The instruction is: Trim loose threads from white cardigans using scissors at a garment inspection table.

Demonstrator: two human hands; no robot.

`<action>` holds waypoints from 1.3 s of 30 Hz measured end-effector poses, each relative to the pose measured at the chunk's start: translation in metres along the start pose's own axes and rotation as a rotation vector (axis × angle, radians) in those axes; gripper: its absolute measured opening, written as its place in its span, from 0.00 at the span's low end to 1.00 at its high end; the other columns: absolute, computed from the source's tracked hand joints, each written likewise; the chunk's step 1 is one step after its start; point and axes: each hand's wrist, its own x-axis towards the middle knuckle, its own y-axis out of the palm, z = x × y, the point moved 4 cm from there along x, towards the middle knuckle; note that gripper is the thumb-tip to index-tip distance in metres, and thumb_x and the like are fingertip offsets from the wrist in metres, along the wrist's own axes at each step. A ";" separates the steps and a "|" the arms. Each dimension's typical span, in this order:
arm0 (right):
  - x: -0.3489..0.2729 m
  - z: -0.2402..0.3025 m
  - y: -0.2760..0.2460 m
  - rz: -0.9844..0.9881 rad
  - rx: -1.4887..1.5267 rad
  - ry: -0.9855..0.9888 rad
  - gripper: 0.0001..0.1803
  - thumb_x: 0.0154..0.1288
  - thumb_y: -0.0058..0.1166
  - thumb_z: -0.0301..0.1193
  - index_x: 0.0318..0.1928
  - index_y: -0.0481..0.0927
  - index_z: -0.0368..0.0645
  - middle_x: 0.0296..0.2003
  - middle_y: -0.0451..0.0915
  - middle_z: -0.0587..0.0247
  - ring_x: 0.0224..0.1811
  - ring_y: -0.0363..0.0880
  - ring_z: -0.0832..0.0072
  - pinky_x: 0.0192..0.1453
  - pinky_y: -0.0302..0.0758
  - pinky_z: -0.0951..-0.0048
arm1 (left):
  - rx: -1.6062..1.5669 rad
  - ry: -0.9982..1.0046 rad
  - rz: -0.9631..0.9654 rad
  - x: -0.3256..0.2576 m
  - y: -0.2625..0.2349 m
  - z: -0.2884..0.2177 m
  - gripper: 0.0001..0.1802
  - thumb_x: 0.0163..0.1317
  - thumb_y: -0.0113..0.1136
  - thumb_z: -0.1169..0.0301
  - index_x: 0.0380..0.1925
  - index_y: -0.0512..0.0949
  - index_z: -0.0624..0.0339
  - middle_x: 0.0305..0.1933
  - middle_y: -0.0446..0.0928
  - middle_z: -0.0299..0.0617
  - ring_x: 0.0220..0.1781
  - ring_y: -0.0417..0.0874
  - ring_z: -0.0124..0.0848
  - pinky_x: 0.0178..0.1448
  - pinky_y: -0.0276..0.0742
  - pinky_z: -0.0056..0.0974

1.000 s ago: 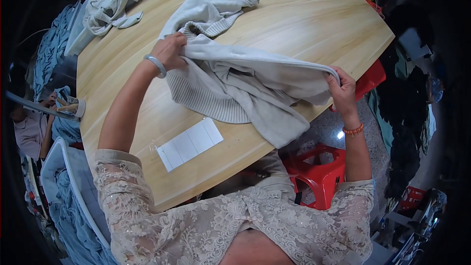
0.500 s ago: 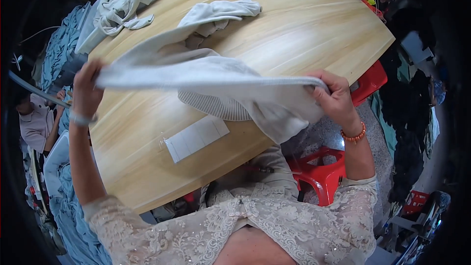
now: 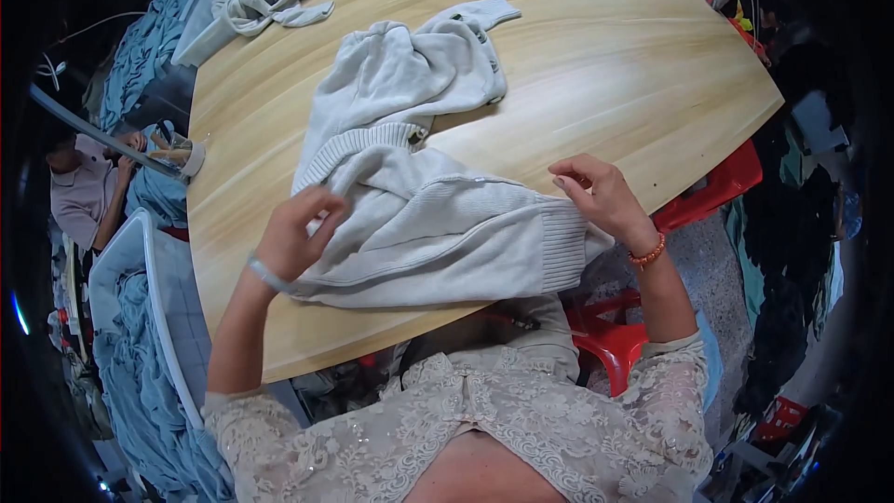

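Your left hand (image 3: 303,231), gripping before, is now loosely open over the sweater's left side; contact is unclear. The sweater (image 3: 447,247), stretched up earlier, lies along the worktop's (image 3: 633,47) near edge. Your right hand (image 3: 598,194), also released, hovers half-open near its ribbed band.

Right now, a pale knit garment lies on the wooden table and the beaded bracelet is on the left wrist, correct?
Wrong side: the head view shows the beaded bracelet on the right wrist. The pale knit garment does lie on the wooden table.
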 end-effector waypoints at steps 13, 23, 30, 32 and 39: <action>0.004 -0.015 -0.001 0.107 -0.002 0.011 0.08 0.64 0.56 0.26 0.42 0.82 0.36 0.37 0.83 0.54 0.37 0.83 0.64 0.42 0.79 0.70 | 0.794 -0.116 -0.017 0.175 0.107 0.074 0.13 0.61 0.54 0.70 0.45 0.75 0.58 0.51 0.75 0.48 0.55 0.77 0.47 0.53 0.77 0.52; 0.072 0.053 0.047 0.006 -0.017 -0.386 0.21 0.60 0.60 0.24 0.56 0.77 0.41 0.44 0.79 0.55 0.45 0.80 0.66 0.48 0.78 0.69 | 0.076 0.117 -0.276 0.143 0.014 0.038 0.14 0.55 0.65 0.79 0.43 0.81 0.64 0.39 0.82 0.48 0.38 0.83 0.35 0.45 0.77 0.34; 0.118 0.155 0.098 -0.170 0.013 -0.751 0.29 0.49 0.60 0.20 0.56 0.76 0.45 0.40 0.80 0.59 0.45 0.80 0.59 0.49 0.76 0.61 | 0.074 0.322 -0.241 0.047 -0.053 -0.071 0.15 0.51 0.64 0.85 0.41 0.80 0.65 0.37 0.77 0.44 0.37 0.80 0.35 0.41 0.74 0.31; 0.130 0.154 0.108 -0.247 -0.041 -0.748 0.26 0.48 0.58 0.19 0.51 0.78 0.45 0.37 0.81 0.58 0.41 0.81 0.57 0.44 0.78 0.60 | 0.072 0.322 -0.352 0.019 -0.074 -0.065 0.14 0.52 0.63 0.86 0.40 0.79 0.68 0.37 0.77 0.47 0.39 0.80 0.34 0.43 0.74 0.31; 0.171 0.088 0.093 -0.384 -0.253 -0.430 0.21 0.50 0.55 0.22 0.48 0.80 0.47 0.45 0.83 0.56 0.45 0.83 0.57 0.48 0.80 0.62 | 0.282 0.085 -0.719 -0.046 -0.136 0.008 0.09 0.63 0.59 0.81 0.43 0.78 0.65 0.39 0.77 0.37 0.41 0.77 0.25 0.48 0.72 0.28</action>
